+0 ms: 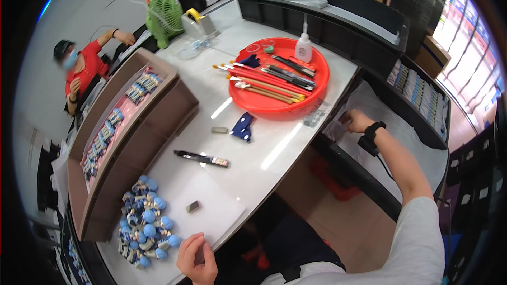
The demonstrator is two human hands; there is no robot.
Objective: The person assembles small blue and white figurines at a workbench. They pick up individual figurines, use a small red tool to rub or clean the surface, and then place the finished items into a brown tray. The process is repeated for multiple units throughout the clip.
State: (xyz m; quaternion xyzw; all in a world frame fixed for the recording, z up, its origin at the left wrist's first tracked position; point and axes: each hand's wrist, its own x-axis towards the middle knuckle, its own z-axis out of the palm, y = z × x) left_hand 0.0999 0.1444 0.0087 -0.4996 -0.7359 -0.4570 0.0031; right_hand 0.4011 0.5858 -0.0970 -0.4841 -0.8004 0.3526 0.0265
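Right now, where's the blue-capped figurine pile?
In the head view, the pile lies lower left, between the brown bin and your left hand.

On the table, figurines lie heaped between the bin and the left hand. Farther back, a slim tool lies before the cloth; behind stands the tray, with brushes in it. The right hand is at the crate, right of the table.
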